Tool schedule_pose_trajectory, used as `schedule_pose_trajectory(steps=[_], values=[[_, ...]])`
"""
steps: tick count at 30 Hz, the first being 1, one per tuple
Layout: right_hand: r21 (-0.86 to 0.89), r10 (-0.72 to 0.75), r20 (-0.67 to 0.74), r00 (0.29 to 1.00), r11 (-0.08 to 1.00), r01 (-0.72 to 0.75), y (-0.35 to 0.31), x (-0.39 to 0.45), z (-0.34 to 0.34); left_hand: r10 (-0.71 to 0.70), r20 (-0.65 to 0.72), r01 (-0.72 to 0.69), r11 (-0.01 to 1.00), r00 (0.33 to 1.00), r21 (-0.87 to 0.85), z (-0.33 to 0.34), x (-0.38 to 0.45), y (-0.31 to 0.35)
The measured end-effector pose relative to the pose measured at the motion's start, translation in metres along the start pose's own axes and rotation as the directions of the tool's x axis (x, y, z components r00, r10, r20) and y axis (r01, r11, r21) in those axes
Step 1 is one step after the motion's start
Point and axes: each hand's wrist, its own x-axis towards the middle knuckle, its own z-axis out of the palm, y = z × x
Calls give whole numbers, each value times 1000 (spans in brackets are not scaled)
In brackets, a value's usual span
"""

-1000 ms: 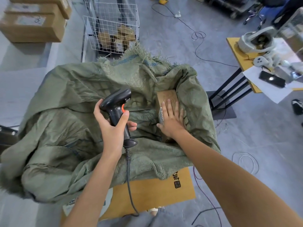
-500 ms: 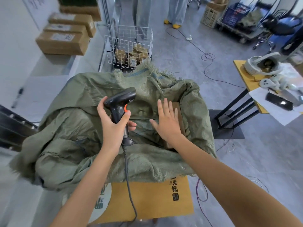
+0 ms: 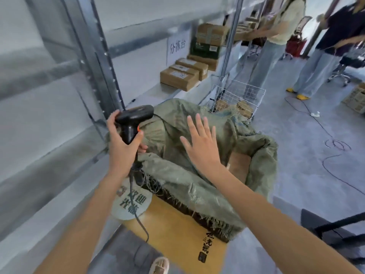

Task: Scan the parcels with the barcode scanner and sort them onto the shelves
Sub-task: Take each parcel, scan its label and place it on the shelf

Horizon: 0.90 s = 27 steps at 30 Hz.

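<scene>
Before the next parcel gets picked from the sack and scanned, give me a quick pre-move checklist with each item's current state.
1. Scanner gripped by the left hand: ok.
2. Right hand free to pick, fingers spread above the sack: ok.
3. Parcel exposed in the sack opening: ok.
4. Parcel's barcode facing the scanner: cannot tell, no label is visible.
5. Parcel in hand: not ok, the right hand holds nothing.
6. Free space on the shelf beside the boxes: ok.
</scene>
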Motion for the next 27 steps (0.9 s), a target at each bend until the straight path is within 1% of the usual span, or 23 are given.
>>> schedule_pose_trajectory(steps=[3,6,8,11,15,17,19,24,27], values=[[47,-138,17,990,990,137,-40,-14,-6,18,-119,-13,999,993,43,-42,-35,16],[111,-286,35,958,953,280,-90,-26,-3,62,-234,-35,993,970,117,-90,-75,30],[198,-371,32,928,912,358,-130,-39,3,66,-317,-10,984,946,177,-126,-102,37],[259,-510,56,858,838,481,-193,-69,20,80,-451,35,970,889,242,-178,-149,49],[363,-663,109,740,720,592,-287,-121,43,113,-611,88,953,784,289,-244,-222,65],[428,-730,116,674,649,629,-334,-153,50,131,-685,115,947,716,301,-275,-260,74],[455,-785,112,609,585,671,-377,-188,53,167,-747,140,934,644,329,-306,-299,84],[540,-883,109,457,439,719,-463,-277,50,192,-842,235,908,504,348,-375,-392,107],[526,-913,110,392,388,757,-508,-325,50,203,-882,278,898,424,340,-408,-440,119]])
